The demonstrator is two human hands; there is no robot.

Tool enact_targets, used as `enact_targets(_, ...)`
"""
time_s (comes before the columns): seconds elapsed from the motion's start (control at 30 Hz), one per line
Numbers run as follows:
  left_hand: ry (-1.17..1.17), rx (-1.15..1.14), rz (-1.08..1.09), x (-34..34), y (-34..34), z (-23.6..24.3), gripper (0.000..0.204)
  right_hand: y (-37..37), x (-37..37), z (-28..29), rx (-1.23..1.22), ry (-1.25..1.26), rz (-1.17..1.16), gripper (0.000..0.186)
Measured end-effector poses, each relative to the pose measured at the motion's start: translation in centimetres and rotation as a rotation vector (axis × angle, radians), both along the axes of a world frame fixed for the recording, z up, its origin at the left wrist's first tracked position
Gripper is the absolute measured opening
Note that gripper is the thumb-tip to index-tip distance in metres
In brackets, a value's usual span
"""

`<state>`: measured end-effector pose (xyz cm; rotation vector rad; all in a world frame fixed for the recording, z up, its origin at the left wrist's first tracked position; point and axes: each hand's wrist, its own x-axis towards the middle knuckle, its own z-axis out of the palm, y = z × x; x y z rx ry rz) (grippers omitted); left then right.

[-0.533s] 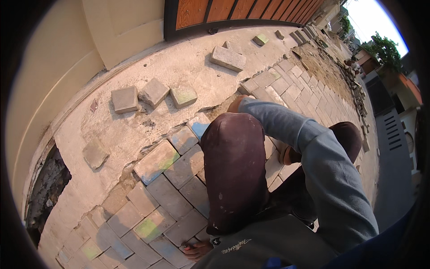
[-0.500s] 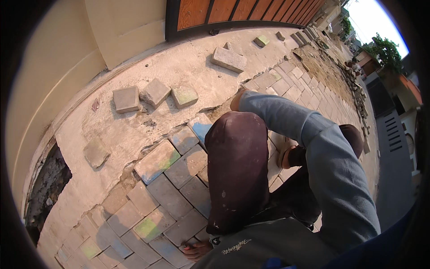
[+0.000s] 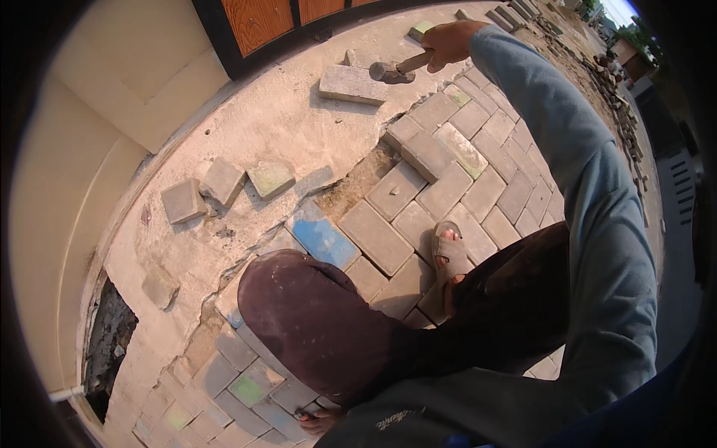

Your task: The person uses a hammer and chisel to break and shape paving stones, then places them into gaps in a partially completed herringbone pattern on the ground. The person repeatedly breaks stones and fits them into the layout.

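My right hand (image 3: 452, 43) is raised at the upper right, its fingers wrapped round the wooden handle of a hammer (image 3: 390, 72). The steel head hangs above the concrete strip, just right of a long grey block (image 3: 352, 84). Below and right of it, a grey paving block (image 3: 427, 155) sits higher than the laid pavers around it. My left hand (image 3: 321, 422) is low at the lower edge by the pavers, partly hidden by my clothing. Its fingers are curled, with a small dark thing at their tips that I cannot make out.
Three loose blocks (image 3: 222, 181) lie on the concrete strip (image 3: 276, 127), with a broken piece (image 3: 160, 287) nearer. A sandy gap (image 3: 358, 181) runs along the paving edge. A dark hole (image 3: 112, 340) opens by the wall (image 3: 97, 149). My sandalled foot (image 3: 450, 254) rests on the pavers.
My right hand has come up from behind my knee and now shows the hammer. The view has shifted, and my knee appears lower and further left. My left hand stays low.
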<state>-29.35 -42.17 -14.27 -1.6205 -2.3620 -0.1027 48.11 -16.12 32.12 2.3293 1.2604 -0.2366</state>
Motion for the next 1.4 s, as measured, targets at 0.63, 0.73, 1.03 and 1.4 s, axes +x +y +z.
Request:
enact_targets(0.63, -0.988, 0.242, -0.359, 3.9, 27.0, 29.8, 0.022, 1.0, 23.5, -21.4, -0.085, 0.161, -0.144, 0.044)
enact_targets(0.73, -1.2, 0.209, -0.5, 16.7, 33.6, 42.8, 0.02, 1.1, 20.6, -19.8, -0.088, 0.193, -0.177, 0.04)
enact_targets(1.03, -1.426, -0.26, -1.017, 43.6, 43.1, 38.5, 0.023, -3.0, 24.1, -16.7, 0.372, 0.49, -0.209, 0.049)
enact_targets(1.4, -1.323, -0.677, -0.981, 52.3, 42.8, 22.2, 0.021, -6.7, 0.8, -18.7, 1.027, 1.545, -0.624, 0.027)
